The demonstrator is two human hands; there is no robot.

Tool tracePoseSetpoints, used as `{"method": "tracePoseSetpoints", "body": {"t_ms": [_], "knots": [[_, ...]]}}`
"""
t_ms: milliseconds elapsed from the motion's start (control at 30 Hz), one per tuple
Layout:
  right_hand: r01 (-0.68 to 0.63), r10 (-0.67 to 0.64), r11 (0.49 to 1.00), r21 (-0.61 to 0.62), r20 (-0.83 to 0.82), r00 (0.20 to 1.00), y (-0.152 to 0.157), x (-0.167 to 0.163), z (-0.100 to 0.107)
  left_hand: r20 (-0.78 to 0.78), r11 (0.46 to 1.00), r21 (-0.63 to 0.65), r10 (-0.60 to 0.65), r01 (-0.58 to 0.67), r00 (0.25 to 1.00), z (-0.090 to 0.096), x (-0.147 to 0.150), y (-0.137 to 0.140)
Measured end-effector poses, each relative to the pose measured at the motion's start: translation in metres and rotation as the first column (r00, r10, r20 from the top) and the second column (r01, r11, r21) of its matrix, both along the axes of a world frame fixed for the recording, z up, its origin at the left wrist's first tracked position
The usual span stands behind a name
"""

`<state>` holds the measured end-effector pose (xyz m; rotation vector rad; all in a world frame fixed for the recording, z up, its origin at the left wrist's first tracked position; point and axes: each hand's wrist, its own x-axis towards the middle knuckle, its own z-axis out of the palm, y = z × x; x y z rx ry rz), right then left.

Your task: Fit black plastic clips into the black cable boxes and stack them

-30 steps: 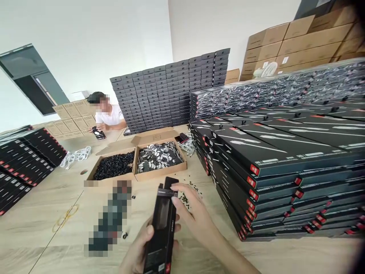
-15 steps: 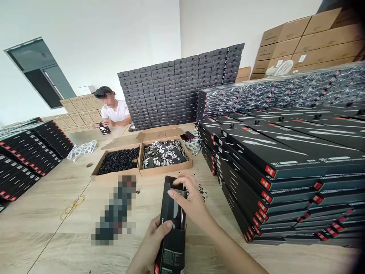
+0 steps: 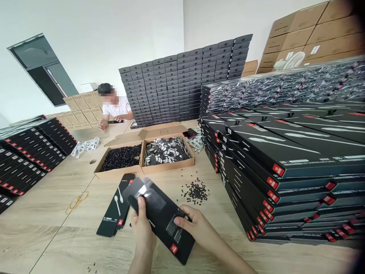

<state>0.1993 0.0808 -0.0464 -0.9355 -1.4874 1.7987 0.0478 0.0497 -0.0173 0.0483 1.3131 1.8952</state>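
A black printed packaging box (image 3: 164, 222) with a clear window and a red label is held tilted between both hands, low in the middle of the head view. My left hand (image 3: 142, 224) grips its upper left end, the thumb lying on the face near the window. My right hand (image 3: 195, 224) holds the lower right side, thumb across the printed text. What is inside the box cannot be made out. Another black box (image 3: 115, 209), printed with a white cable, lies on the table left of my hands. Small black pieces (image 3: 196, 191) lie in a loose pile beyond my right hand.
Two open cartons stand ahead: one of small black parts (image 3: 121, 158), one of black-and-white flat pieces (image 3: 165, 151). Black boxes (image 3: 256, 167) are stacked high at right, more boxes (image 3: 34, 152) at left. Rubber bands (image 3: 76, 202) lie at left. A co-worker (image 3: 115, 108) sits across the table.
The box has turned from nearly upright to a slant, its top swinging left. My right hand has moved from its open top to its lower side. The co-worker's hands have moved apart.
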Motion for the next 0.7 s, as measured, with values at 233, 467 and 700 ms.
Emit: {"method": "tracePoseSetpoints", "body": {"t_ms": [233, 467, 700], "knots": [[0.062, -0.060, 0.997, 0.052, -0.024, 0.998, 0.035, 0.036, 0.014, -0.051, 0.904, 0.202, -0.375, 0.377, 0.926, 0.001, -0.053, -0.042], [-0.473, 0.303, 0.778, 0.415, 0.411, 0.860, 0.051, 0.027, 0.074, -0.390, 0.351, -0.248, -0.889, 0.903, 0.238, 0.016, -0.063, -0.042], [0.184, -0.276, 0.894, 0.409, 0.176, 0.945, 0.030, 0.004, 0.035, -0.468, 0.795, -0.055, -0.555, 0.604, 0.688, -0.017, 0.017, -0.021]]}}
